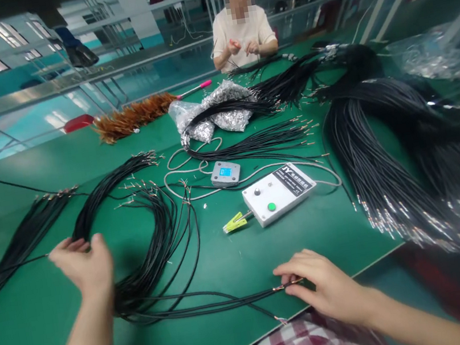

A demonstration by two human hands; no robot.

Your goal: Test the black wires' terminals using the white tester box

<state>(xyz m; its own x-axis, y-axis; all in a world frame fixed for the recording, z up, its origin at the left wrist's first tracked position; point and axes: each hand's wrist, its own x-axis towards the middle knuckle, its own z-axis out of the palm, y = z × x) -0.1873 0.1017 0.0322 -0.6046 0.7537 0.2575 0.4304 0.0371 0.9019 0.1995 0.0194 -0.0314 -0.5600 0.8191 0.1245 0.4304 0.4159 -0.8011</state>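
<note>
My left hand point(83, 265) hovers over the green table point(29, 335) beside a curved bundle of black cables point(159, 235), fingers loosely spread and holding nothing. My right hand point(321, 283) rests near the table's front edge and pinches the copper-tipped end of a thin black cable point(215, 306) that runs left toward the bundle. A white test box point(278, 193) with a green button and a yellow-green clip point(235, 222) lies ahead of the right hand.
A small grey device point(225, 173) with a blue screen sits behind the box. Large black cable bundles point(389, 171) fill the right side, another bundle point(20, 244) lies left. Silvery bags point(220, 107) and a brown feather duster point(133, 116) lie farther back. Another person point(240, 27) works across the table.
</note>
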